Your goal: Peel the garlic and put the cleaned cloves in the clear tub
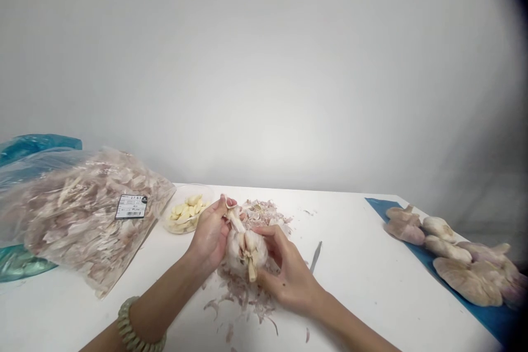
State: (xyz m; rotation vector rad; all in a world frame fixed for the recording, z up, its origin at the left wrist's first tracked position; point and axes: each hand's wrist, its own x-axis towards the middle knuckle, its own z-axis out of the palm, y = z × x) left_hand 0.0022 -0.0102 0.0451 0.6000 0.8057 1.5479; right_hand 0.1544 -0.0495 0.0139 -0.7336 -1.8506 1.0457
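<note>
A large garlic bulb (246,248) is held between my two hands above the white table, its thick stub of stem pointing toward me. My left hand (210,234) is closed around its left side, with a strip of pale skin or stalk at the fingertips. On the right side, my right hand (286,264) grips the bulb between thumb and fingers. Loose garlic skins (264,213) lie in a heap behind the bulb, and more scraps are scattered beneath it. A small knife (315,256) lies just right of my right hand.
Left of my hands stands a clear bowl (168,219) of peeled cloves (188,211). A big labelled plastic bag (94,209) full of skins fills the table's left side. Several whole garlic bulbs (468,280) lie on a blue sheet (381,209) at the right edge. A grey wall is behind.
</note>
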